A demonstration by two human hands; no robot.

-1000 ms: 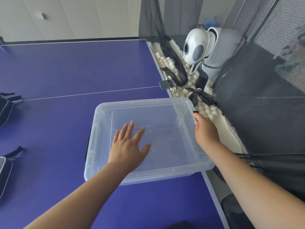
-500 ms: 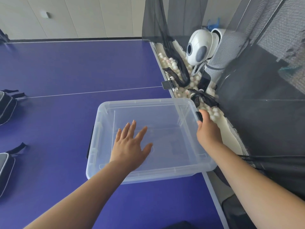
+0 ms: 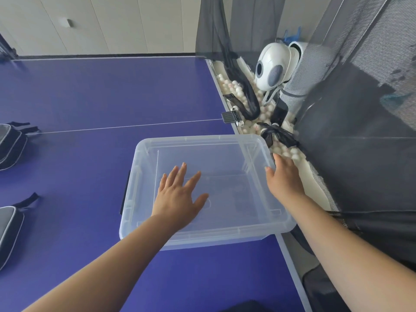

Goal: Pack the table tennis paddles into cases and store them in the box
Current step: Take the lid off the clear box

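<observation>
Box (image 3: 202, 230), lidded and clear, sits mid-frame on the bench (image 3: 90, 97), left hand (image 3: 180, 199) flat on the lid, right hand (image 3: 284, 179) grasping its right edge; unlatching likely follows.

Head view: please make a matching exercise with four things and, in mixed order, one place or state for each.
Things:
1. left hand
2. right hand
3. paddle cases
4. white balls

Places or states:
A. at the table's left edge
B. off the table's right side
C. flat on the lid
D. at the clear box's right rim

Pairs: 1-C, 2-D, 3-A, 4-B
</observation>
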